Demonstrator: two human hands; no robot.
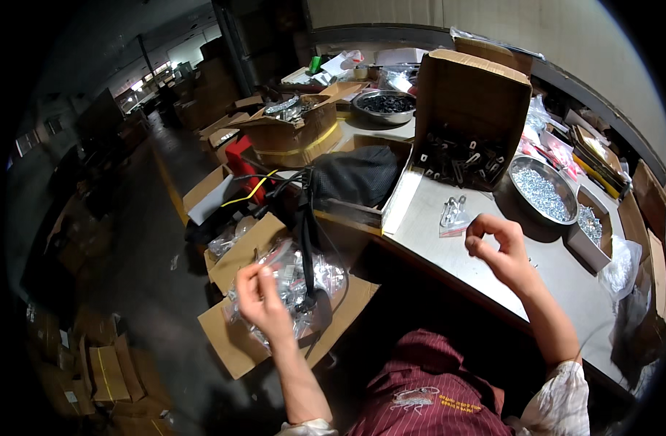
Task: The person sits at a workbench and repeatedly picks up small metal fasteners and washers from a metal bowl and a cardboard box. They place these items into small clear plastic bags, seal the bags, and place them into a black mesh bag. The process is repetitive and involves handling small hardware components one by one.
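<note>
My left hand (263, 302) hovers over an open cardboard box (235, 338) at the lower left, fingers bent together; whether something thin is pinched there I cannot make out. Clear plastic bags (293, 280) with shiny metal parts fill that box. Over the table my right hand (504, 254) is curled, thumb and forefinger meeting; what they hold, if anything, is hidden. Just left of it lies a small zip bag (454, 227) with looped metal pieces (453, 209) at its top. Behind stands a cardboard box tipped on its side (478, 87), with metal loop-shaped parts (460, 161) inside.
A steel bowl of small silvery parts (542, 190) and a white box of screw-like pieces (590, 227) sit on the right. Farther back are a bowl of black parts (385, 106) and a taped carton (297, 134). A black strap (306, 247) hangs over the bagged parts.
</note>
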